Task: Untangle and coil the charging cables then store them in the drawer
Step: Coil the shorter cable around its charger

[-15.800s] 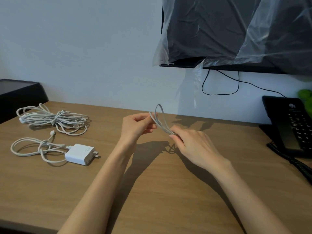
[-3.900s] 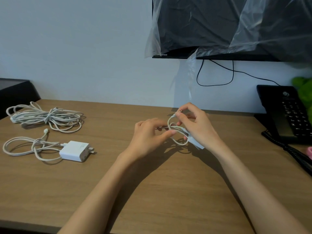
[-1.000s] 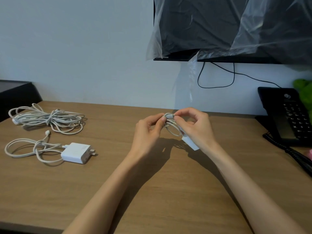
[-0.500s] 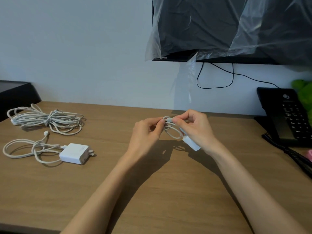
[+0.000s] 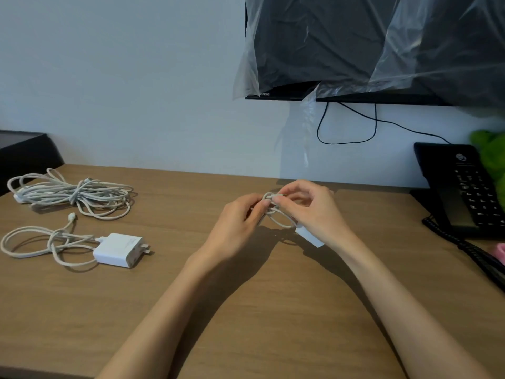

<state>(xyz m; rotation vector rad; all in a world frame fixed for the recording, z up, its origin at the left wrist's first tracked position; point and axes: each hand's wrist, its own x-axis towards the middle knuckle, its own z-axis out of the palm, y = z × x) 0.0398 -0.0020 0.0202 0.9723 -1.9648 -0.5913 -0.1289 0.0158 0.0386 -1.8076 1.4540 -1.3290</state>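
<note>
- Above the middle of a wooden desk [image 5: 273, 310], a person's left hand [image 5: 239, 224] and right hand [image 5: 314, 212] meet over a small coiled white cable [image 5: 280, 217].
- The left hand's fingers curl inward, thumb and fingertips pinching the coil's loops from the left.
- The right hand pinches the cable's connector end [image 5: 278, 196] between thumb and forefinger at the top of the coil; a white plug block [image 5: 310, 237] juts out beneath its palm.
- At the far left lies a large cable bundle [image 5: 73, 194], wrapped round its own middle.
- Nearer, a loose cable [image 5: 41, 242] runs into a white charger [image 5: 119, 250] lying flat on the desk.
- A black telephone [image 5: 464, 187] sits at the right edge, below a plastic-draped screen [image 5: 355, 45] on the wall.
</note>
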